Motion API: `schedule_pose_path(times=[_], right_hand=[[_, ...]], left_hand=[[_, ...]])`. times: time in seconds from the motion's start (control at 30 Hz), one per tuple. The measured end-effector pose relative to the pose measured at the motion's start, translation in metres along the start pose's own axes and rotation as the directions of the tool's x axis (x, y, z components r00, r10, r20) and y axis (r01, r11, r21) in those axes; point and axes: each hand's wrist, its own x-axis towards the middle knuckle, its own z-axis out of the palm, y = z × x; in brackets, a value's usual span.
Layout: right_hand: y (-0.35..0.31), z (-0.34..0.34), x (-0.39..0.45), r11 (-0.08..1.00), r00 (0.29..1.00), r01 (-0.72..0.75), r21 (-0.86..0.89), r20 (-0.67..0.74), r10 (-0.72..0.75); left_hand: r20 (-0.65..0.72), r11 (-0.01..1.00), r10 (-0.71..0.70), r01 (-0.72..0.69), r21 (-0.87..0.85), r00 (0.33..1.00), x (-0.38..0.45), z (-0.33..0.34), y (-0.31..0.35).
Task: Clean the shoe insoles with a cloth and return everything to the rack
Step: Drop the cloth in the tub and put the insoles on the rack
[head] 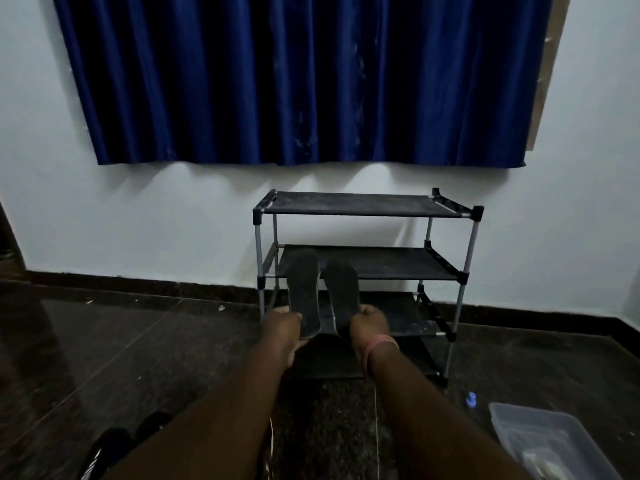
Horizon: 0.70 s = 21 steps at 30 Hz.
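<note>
Two dark insoles stand side by side in front of the black shoe rack (460,271). My left hand (282,329) grips the heel end of the left insole (303,285). The right insole (341,289) is held at its heel by my right hand (369,327), which has a pink band on the wrist. Both insoles point up and away, their toe ends level with the rack's second shelf. The rack has several fabric shelves with nothing on them in view. No cloth is visible.
A clear plastic tub (550,441) sits on the dark floor at lower right, with a small blue object (470,400) near it. Dark shoes (114,445) lie at lower left. A blue curtain (304,77) hangs on the white wall behind the rack.
</note>
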Motion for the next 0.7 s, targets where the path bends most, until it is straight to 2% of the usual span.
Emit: schedule_pose_path(times=[0.07, 0.2, 0.37, 0.5, 0.6, 0.7], right_hand=[[-0.012, 0.009, 0.017, 1.000, 1.000, 0.013, -0.017, -0.019, -0.013], [-0.038, 0.025, 0.055, 0.979, 1.000, 0.004, -0.202, -0.009, -0.005], [-0.053, 0.050, 0.104, 0.955, 1.000, 0.013, -0.297, 0.022, -0.007], [-0.055, 0.064, 0.134, 0.945, 1.000, -0.002, -0.326, -0.002, 0.001], [-0.050, 0.079, 0.161, 0.942, 1.000, -0.022, -0.336, 0.000, 0.023], [-0.045, 0.088, 0.180, 0.937, 1.000, 0.028, -0.348, 0.005, -0.028]], left_hand=[[-0.018, 1.000, -0.001, 0.001, -0.009, 1.000, 0.017, -0.002, 0.018], [-0.049, 1.000, 0.009, -0.010, -0.008, 0.999, 0.052, 0.002, 0.049], [-0.021, 0.994, -0.059, 0.057, -0.093, 0.998, 0.096, 0.018, 0.065], [-0.019, 0.990, -0.090, 0.088, -0.111, 0.996, 0.130, 0.022, 0.067], [0.002, 0.993, -0.061, 0.061, -0.106, 0.998, 0.153, 0.022, 0.068], [-0.012, 0.991, -0.050, 0.048, -0.128, 0.999, 0.172, 0.021, 0.068]])
